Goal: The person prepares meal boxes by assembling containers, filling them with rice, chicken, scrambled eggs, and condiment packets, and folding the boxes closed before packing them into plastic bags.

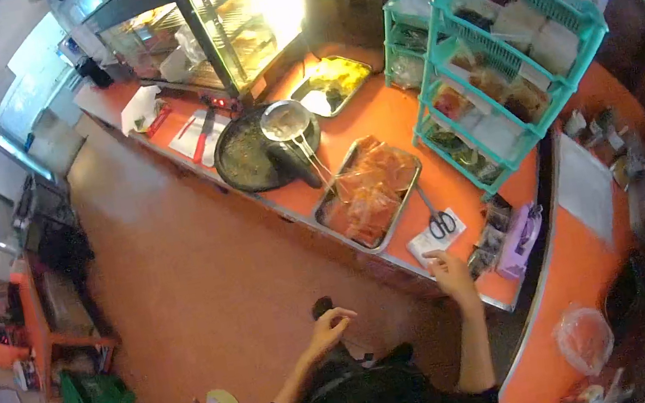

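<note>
My left hand (pixel 331 328) hovers in front of my body over the floor, fingers loosely bent and apart, holding nothing that I can see. Near the counter's front edge is my right hand (pixel 451 276), also with its fingers a little apart and nothing visible in them. Just beyond it, black-handled scissors (pixel 443 224) lie partly on a white packet or paper (pixel 424 246). To their left stands a metal tray (pixel 381 244) of orange-red food in clear plastic bags (pixel 368 198).
A strainer (pixel 286 120) rests across a dark round pan (pixel 244 159). Behind are a tray of yellow food (pixel 343 78), a lit display case (pixel 217 41) and a green tiered rack (pixel 478 67). A purple box (pixel 520 242) stands at right; a green crate (pixel 94 398) sits on the floor.
</note>
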Motion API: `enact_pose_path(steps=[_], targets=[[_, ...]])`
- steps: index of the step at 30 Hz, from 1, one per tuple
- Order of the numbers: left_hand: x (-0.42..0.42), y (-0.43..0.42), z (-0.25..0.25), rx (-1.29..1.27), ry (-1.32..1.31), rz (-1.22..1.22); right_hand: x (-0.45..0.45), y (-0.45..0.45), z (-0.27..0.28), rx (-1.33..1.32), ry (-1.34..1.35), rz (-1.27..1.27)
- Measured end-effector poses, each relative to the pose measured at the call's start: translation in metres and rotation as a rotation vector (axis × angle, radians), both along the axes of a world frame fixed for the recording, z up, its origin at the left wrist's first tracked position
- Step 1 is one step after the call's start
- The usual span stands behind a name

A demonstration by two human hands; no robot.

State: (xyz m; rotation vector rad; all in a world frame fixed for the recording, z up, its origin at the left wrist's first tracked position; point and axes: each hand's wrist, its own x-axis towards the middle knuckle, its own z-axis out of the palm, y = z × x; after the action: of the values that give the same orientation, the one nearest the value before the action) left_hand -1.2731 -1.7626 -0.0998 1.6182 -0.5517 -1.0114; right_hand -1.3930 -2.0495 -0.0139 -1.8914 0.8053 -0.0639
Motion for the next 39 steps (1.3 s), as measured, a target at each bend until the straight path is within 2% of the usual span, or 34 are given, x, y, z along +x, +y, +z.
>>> enact_pose_path(steps=[2,3,5,6,8,9,10,12,13,14,15,16,17,18,19,20,22,24,26,28,30,31,34,36,38,39], targets=[[0.034,0.006,-0.004,-0.095,-0.126,-0.052,0.018,0.006,-0.083,-0.251,0.098,-0.215],[0.054,0.001,-0.004,-0.099,-0.117,-0.117,0.029,0.013,-0.097,-0.248,0.112,-0.280],[0.082,-0.024,-0.001,-0.185,-0.184,-0.282,0.044,0.022,-0.108,-0.530,0.426,-0.564],[0.092,-0.034,0.000,-0.198,-0.168,-0.327,0.045,0.028,-0.114,-0.531,0.450,-0.608],[0.113,-0.063,0.012,-0.252,-0.224,-0.472,0.051,0.025,-0.128,-0.411,0.084,-0.794],[0.119,-0.076,0.018,-0.258,-0.213,-0.511,0.051,0.024,-0.141,-0.336,0.025,-0.846],[0.121,-0.090,0.025,-0.251,-0.230,-0.537,0.048,0.027,-0.144,-0.335,0.043,-0.886],[0.118,-0.111,0.027,-0.239,-0.237,-0.613,0.043,0.039,-0.149,-0.295,-0.176,-0.892],[0.117,-0.126,0.023,-0.280,-0.352,-0.649,0.037,0.045,-0.157,-0.253,-0.202,-0.889],[0.114,-0.141,0.027,-0.327,-0.468,-0.682,0.038,0.053,-0.140,-0.257,-0.196,-0.933],[0.101,-0.155,0.030,-0.438,-0.488,-0.577,0.039,0.061,-0.125,-0.233,-0.025,-0.904],[0.098,-0.169,0.030,-0.448,-0.482,-0.607,0.044,0.066,-0.110,-0.204,0.143,-0.863],[0.093,-0.183,0.029,-0.408,-0.775,-0.667,0.044,0.066,-0.108,-0.190,0.335,-0.802],[0.089,-0.195,0.028,-0.365,-1.070,-0.709,0.045,0.069,-0.106,-0.184,0.344,-0.822],[0.085,-0.210,0.025,-0.270,-1.202,-0.818,0.048,0.070,-0.105,-0.420,0.419,-0.807],[0.082,-0.222,0.015,-0.279,-1.198,-0.834,0.051,0.070,-0.106,-0.652,0.495,-0.779],[0.081,-0.239,-0.006,-0.327,-1.447,-0.862,0.056,0.065,-0.108,-0.689,0.485,-0.842],[0.084,-0.241,-0.028,-0.344,-1.413,-0.882,0.058,0.057,-0.109,-0.792,0.489,-0.804],[0.088,-0.249,-0.019,-0.351,-1.386,-0.894,0.060,0.033,-0.121,-0.739,0.520,-0.794],[0.088,-0.248,-0.008,-0.163,-1.182,-1.011,0.063,0.012,-0.118,-0.678,0.563,-0.772],[0.086,-0.250,-0.002,-0.121,-1.180,-1.031,0.071,-0.013,-0.083,-0.716,0.291,-1.012],[0.087,-0.250,-0.001,-0.088,-1.192,-1.050,0.065,-0.018,-0.089,-0.705,0.376,-0.945],[0.086,-0.252,-0.013,-0.090,-1.197,-1.041,0.057,0.038,-0.120,-0.623,0.385,-0.871],[0.089,-0.248,-0.015,-0.087,-1.204,-1.091,0.060,0.080,-0.104,-0.693,0.580,-0.776],[0.089,-0.239,-0.033,-0.252,-1.286,-0.981,0.084,0.098,-0.059,-0.376,0.596,-0.749],[0.095,-0.234,0.014,-0.297,-1.021,-0.924,0.092,0.099,-0.054,-0.377,0.597,-0.739]])
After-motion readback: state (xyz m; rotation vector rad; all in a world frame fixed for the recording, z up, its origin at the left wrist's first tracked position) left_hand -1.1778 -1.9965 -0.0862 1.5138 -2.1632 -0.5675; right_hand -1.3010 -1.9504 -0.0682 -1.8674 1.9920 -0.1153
